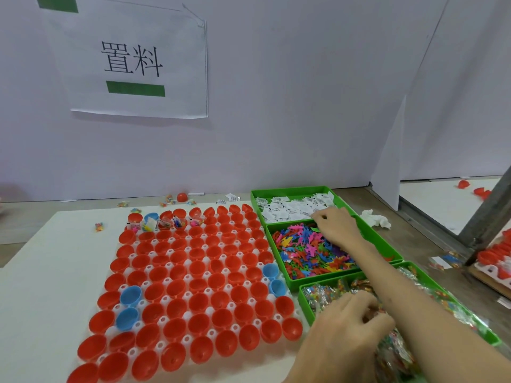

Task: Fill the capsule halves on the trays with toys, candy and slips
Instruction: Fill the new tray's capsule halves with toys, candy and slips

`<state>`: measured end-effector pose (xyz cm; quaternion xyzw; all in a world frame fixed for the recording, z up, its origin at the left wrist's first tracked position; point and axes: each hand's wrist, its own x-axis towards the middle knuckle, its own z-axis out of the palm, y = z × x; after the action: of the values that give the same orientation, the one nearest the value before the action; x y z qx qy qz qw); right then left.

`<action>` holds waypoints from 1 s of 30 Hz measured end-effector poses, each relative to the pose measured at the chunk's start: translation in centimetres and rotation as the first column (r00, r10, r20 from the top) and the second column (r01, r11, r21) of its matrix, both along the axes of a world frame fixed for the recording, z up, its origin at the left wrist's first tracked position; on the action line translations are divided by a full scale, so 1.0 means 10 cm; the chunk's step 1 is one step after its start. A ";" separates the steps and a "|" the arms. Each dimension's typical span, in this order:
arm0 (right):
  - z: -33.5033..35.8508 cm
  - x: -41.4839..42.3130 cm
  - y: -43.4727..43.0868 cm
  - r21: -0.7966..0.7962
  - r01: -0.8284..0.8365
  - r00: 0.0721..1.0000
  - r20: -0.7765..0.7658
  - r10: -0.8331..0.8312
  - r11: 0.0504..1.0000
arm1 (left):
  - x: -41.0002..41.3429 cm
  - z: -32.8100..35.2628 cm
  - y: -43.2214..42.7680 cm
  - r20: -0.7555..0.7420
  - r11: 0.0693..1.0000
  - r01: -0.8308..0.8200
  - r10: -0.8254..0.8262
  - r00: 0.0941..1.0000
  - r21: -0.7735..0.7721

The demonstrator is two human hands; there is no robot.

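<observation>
Reaching across three green plastic bins, the right hand curls at white paper slips and the left hand digs into wrapped candy; neither grip is visible. Left of both hands, red and blue plastic capsule halves sit on a cream tabletop. The white paper wall sign reads "置料".

Red capsule halves in rows on a white tray, a few blue ones among them. Bright green bins: white slips with black print, toys in pink, blue, orange and green, candy speckled many-coloured. White sign, black characters, green bars.
</observation>
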<state>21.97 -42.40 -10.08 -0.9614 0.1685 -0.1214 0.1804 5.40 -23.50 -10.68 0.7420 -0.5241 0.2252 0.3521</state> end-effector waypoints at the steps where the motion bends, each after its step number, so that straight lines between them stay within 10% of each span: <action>1: -0.01 -0.01 -0.01 0.021 -0.007 0.999 0.037 0.006 1.000 | 0.01 0.00 0.00 -0.002 1.000 0.009 -0.009 1.000 -0.012; 16: 0.20 -0.23 -0.12 0.409 -0.020 0.933 0.337 -0.130 0.912 | 0.02 -0.02 0.02 0.019 0.981 -0.046 0.050 0.999 -0.186; 20: 0.49 -0.50 -0.11 0.619 -0.087 0.926 0.339 -0.166 0.781 | -0.03 0.03 0.02 -0.238 0.927 -0.082 -0.009 0.971 -0.367; 24: 0.60 -1.13 0.08 0.823 -0.291 0.923 0.375 -0.082 0.487 | -0.13 0.13 -0.01 -0.707 0.752 -0.248 -0.377 0.598 -0.610; 30: 0.40 -1.84 0.36 0.884 -0.427 0.889 0.449 -0.087 0.192 | -0.19 0.13 -0.02 -0.797 0.753 -0.287 -0.494 0.349 -0.592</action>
<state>3.59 -38.80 -6.10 -0.5968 0.0543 -0.1620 0.7840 3.48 -23.72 -9.40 0.5231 -0.1652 -0.0964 0.8305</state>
